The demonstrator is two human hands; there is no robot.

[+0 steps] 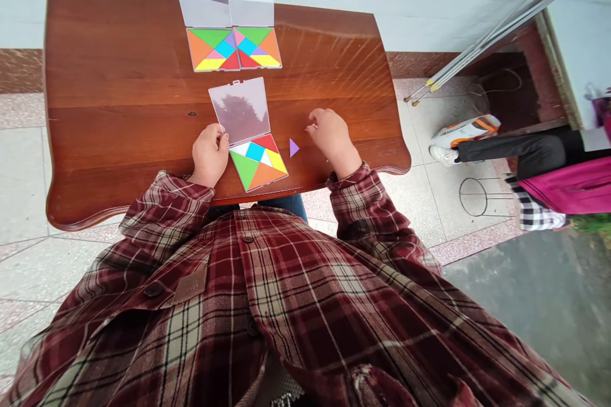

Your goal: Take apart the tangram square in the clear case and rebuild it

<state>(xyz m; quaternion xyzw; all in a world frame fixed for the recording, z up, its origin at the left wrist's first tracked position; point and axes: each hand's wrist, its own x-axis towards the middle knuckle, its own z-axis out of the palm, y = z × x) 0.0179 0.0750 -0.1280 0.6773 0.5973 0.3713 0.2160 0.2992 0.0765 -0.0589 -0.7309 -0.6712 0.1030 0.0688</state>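
In front of me an open tangram case lies tilted on the table, with green, orange, yellow, red and blue pieces in its tray. White gaps show beside the blue square. Its clear lid is folded back away from me. My left hand is closed at the case's left side, thumb and fingers gripping the edge near the hinge. A purple triangle lies loose on the wood, right of the case. Farther right, my right hand is just over the table, fingers curled in a pinch; what they hold is too small to make out.
Two more open tangram cases stand side by side at the table's far edge, lids up by the wall. The brown wooden table has a curved near edge. At right are a person's leg, a bag and metal poles.
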